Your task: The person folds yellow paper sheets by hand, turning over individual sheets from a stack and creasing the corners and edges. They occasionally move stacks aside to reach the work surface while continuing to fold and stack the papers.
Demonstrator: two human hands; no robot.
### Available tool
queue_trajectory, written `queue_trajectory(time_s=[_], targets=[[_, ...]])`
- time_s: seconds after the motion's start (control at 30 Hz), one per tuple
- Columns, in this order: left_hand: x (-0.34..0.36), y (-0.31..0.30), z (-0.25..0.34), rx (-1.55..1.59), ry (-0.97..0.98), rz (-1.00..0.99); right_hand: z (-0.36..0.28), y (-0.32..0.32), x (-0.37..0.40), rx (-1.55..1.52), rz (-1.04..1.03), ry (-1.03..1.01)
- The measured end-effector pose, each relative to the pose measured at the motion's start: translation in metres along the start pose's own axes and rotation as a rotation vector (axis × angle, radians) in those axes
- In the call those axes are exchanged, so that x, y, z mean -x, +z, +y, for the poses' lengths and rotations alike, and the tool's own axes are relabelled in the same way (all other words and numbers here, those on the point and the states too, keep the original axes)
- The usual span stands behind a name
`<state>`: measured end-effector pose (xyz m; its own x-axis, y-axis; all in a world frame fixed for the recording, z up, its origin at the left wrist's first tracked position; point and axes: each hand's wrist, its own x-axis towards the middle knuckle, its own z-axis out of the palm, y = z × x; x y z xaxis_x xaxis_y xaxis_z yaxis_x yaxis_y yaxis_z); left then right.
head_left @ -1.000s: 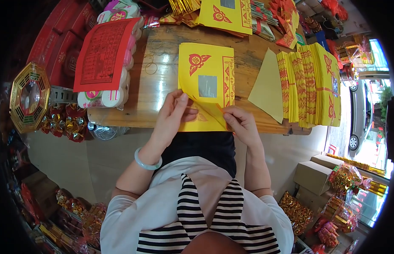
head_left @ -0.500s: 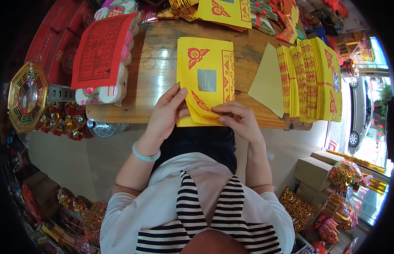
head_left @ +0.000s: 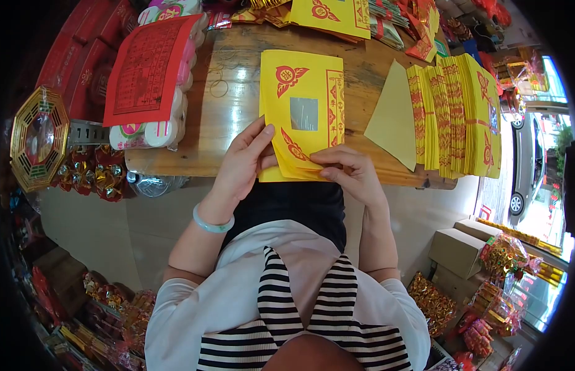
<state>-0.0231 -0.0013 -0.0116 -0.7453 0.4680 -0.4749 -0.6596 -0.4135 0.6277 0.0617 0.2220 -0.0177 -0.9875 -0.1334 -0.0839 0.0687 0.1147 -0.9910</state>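
Observation:
Yellow printed paper sheets (head_left: 306, 77) with red patterns and a silver square lie in a small stack at the table's front edge. My left hand (head_left: 241, 157), wearing a pale jade bangle (head_left: 212, 221) at its wrist, grips the stack's left edge, thumb on top and fingers underneath. At the near edge, my right hand (head_left: 349, 170) pinches the lifted lower corner of the upper sheets between thumb and fingers. The near corners are bent up and slightly fanned apart. How many sheets each hand holds is hidden.
Folded yellow paper bundles (head_left: 451, 117) stand at the right beside a plain tan paper piece (head_left: 396, 120). A red printed sheet (head_left: 145, 74) rests on wrapped rolls (head_left: 161, 133) at the left. More yellow sheets (head_left: 327, 15) lie at the back. Rubber bands (head_left: 219, 88) lie on the wooden table (head_left: 225, 123).
Both hands keep their hold on the yellow paper sheets. The raised near corner has shifted only slightly, and the whole view has moved a little.

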Motion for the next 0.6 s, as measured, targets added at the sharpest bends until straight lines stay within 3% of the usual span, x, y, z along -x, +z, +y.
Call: queue_trajectory(time_s=[0.27, 0.43, 0.6], targets=[[-0.001, -0.001, -0.001, -0.006, 0.011, 0.006, 0.0, 0.0, 0.0, 0.018, -0.003, 0.0], [-0.002, -0.006, -0.003, -0.007, -0.004, -0.023, 0.005, 0.006, 0.005, 0.15, 0.12, 0.021], [-0.008, -0.003, -0.012, -0.348, 0.152, 0.006, 0.02, 0.031, 0.016, 0.285, 0.581, -0.036]])
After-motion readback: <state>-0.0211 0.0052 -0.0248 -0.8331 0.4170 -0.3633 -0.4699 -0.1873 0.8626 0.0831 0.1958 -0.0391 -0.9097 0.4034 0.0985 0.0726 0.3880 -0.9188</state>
